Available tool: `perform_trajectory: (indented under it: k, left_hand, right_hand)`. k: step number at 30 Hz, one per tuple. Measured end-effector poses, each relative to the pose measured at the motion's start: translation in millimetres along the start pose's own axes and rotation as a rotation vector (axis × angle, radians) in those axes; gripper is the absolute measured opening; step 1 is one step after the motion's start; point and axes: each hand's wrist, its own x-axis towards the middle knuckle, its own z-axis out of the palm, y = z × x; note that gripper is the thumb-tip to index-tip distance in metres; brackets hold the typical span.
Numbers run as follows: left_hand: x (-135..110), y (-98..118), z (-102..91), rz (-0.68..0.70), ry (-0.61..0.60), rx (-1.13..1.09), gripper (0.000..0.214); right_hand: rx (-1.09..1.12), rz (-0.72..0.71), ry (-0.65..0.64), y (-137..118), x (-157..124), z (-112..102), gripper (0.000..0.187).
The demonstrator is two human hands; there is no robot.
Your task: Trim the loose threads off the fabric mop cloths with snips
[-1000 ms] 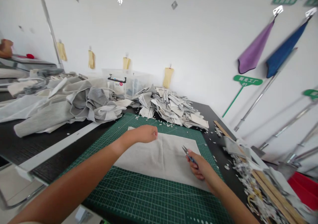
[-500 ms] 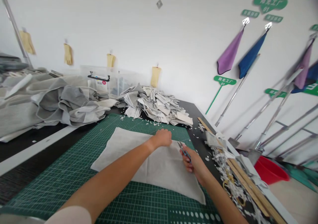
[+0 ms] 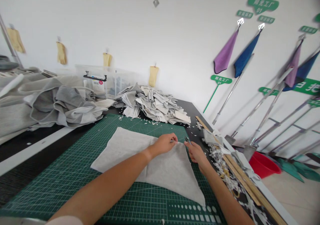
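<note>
The left hand (image 3: 168, 142) has thumb and fingertips pressed together, pinching the far edge of a pale grey rectangular cloth (image 3: 167, 171) close to its far right corner. Just beside it, the right hand (image 3: 197, 154) has its fingers closed around a pair of small dark-handled metal snips (image 3: 188, 140), the tips pointing up and away past that corner; whether the blades touch the fabric I cannot tell. The cloth lies mostly flat, with a crease down its middle, and the left forearm crosses above it.

Under the cloth is a green cutting mat (image 3: 90, 145) printed with a pale grid, a block of white dots and shapes showing near its close edge. The mat lies on a black tabletop (image 3: 22, 191). Small white snippets are scattered at the mat's far edge, before a heap of pale grey cut fabric pieces (image 3: 155, 105). To the left sits a larger mound of loose grey fabric (image 3: 60, 105), with a clear plastic box with a black handle (image 3: 95, 82) behind it. Along the table's right side lie wooden strips (image 3: 246, 181) among shredded white scraps (image 3: 222, 165).

Beyond, cream rubber gloves (image 3: 153, 76) hang on a white wall (image 3: 175, 35), with purple cloths (image 3: 225, 53) and blue cloths (image 3: 247, 57) further right. Metal-handled tools lean there, near a red plastic basin (image 3: 265, 165) on the floor.
</note>
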Motion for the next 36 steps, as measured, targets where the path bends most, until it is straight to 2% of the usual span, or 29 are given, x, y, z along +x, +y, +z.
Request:
perform_trajectory:
  k: [4,8,13,15,19,23,29,33,36]
  left_hand:
    - [-1,7,2.4,0.1,0.084,-0.025,0.032]
    - [-3,13,0.8,0.116,0.091,0.041,0.042]
    - [-4,11,4.4,0.083,0.062,0.117,0.024]
    - [-3,9,6.7,0.06,0.047,0.113,0.025]
    - [1,4,7.0,0.041,0.0,0.03,0.027]
    - [3,3,5.1,-0.009,0.012,-0.047,0.025]
    - [2,4,7.2,-0.026,-0.038,-0.149,0.03]
    - [2,0,10.7,-0.058,-0.021,-0.234,0.026]
    - [3,-3,13.4,-0.058,0.018,-0.287,0.019]
  right_hand:
    - [0.018,0.025,-0.021,2,3,-3,0.043]
    - [0.052,-0.002,-0.089,0,-2,-8,0.046]
    - [0.054,-0.069,-0.088,-2,-7,-7,0.04]
    - [0.017,-0.104,-0.058,-3,-9,-4,0.044]
    - [-0.072,-0.173,-0.044,-7,-14,2,0.044]
    - [-0.089,-0.191,-0.024,-12,-20,6,0.043]
    - [-0.127,-0.238,0.051,-8,-16,7,0.042]
    - [-0.218,-0.363,0.071,-1,-11,6,0.038]
    - [-0.267,-0.388,0.082,2,-10,6,0.038]
